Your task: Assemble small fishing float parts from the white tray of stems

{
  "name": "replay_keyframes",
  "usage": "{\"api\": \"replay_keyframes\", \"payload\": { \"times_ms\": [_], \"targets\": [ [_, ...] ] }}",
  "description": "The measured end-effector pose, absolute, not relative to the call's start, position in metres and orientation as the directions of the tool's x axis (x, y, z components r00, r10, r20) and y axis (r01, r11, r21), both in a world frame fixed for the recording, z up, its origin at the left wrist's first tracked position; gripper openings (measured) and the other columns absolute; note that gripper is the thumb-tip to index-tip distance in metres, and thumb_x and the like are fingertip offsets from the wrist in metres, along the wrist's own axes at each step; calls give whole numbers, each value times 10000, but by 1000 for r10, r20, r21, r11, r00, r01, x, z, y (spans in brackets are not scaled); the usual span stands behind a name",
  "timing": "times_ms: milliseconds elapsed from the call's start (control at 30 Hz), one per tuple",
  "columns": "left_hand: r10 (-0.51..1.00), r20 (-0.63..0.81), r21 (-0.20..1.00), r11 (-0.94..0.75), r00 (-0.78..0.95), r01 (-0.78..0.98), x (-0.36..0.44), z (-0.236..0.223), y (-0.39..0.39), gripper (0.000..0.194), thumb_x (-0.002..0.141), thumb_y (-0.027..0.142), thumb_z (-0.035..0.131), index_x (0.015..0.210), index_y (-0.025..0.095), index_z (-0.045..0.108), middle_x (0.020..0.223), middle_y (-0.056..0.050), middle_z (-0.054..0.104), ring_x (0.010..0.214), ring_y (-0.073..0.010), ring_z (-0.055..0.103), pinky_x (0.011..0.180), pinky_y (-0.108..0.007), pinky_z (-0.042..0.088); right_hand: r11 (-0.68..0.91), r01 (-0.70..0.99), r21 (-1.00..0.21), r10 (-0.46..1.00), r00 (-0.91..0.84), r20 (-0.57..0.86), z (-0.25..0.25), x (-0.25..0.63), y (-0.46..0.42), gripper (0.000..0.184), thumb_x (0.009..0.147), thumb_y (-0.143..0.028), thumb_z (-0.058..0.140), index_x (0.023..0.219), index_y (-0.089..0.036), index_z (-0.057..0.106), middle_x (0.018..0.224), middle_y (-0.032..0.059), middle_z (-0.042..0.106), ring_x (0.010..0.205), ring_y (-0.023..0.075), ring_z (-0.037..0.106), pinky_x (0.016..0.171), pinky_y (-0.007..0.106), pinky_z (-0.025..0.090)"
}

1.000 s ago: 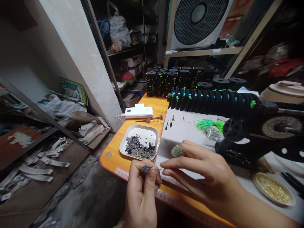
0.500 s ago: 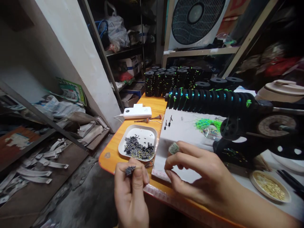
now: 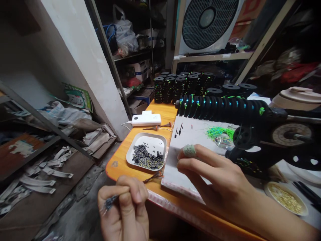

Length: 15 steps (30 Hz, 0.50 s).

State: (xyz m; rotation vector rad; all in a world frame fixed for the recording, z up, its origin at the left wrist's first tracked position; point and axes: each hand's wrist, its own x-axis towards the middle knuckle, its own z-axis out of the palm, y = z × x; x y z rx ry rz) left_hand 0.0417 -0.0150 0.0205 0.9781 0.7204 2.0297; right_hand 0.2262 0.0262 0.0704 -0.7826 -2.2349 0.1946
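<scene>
My left hand (image 3: pixel 124 209) is closed in front of the table's edge, thumb pressed against the fingers. A clump of small dark grey-blue pieces (image 3: pixel 109 201) sticks out of its grip, blurred. My right hand (image 3: pixel 220 177) hovers over a white board (image 3: pixel 173 157), fingers loosely bent and apart, with nothing visible in them. Around its index finger is a pale green wrap (image 3: pixel 189 150); its thumb tip is partly hidden. Between the hands and the wall stands a white tray (image 3: pixel 132 137) of small dark and yellow-tipped pieces. Two small black parts (image 3: pixel 180 130) lie on the board.
A black machine (image 3: pixel 247 134) with a ribbed roller (image 3: pixel 220 106) stands at the right. Bright green strands (image 3: pixel 219 133) lie beneath it. Nearby are a dish of gold pieces (image 3: pixel 269 187), a white power bank-like box (image 3: pixel 146 119) and several black spools (image 3: pixel 175 88).
My left hand has moved down and left, away from the tray, still holding the clump. My right hand has shifted slightly up, its fingers straighter. A small piece shows more clearly on the board.
</scene>
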Motion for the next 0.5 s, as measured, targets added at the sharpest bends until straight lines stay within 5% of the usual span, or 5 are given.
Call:
{"api": "replay_keyframes", "payload": {
  "times_ms": [167, 300, 500],
  "targets": [
    [828, 419, 786, -537, -374, -308, 42, 22, -14, 63, 954, 266, 617, 892, 261, 627, 648, 45, 578, 633, -136, 574, 603, -268, 463, 828, 465, -313, 556, -612, 562, 77, 222, 20, 187, 952, -71, 468, 1079, -149, 581, 890, 74, 635, 758, 177, 595, 653, 276, 466],
    [796, 459, 798, -564, -395, -212, 54, 23, -15, 56, 930, 296, 656, 878, 283, 639, 621, 37, 611, 766, -187, 613, 686, -309, 483, 874, 446, -192, 459, -631, 625, 73, 213, 19, 184, 1014, -181, 467, 937, -156, 633, 714, 23, 584, 611, 163, 493, 547, 304, 334],
    [736, 560, 698, -667, -381, -261, 54, 29, -18, 98, 910, 294, 674, 825, 244, 669, 519, 62, 562, 459, -102, 508, 471, -223, 446, 888, 458, -27, 369, -678, 636, 67, 214, 26, 259, 1042, -240, 442, 876, -166, 626, 694, 14, 536, 596, 166, 392, 540, 314, 246]
  ]
}}
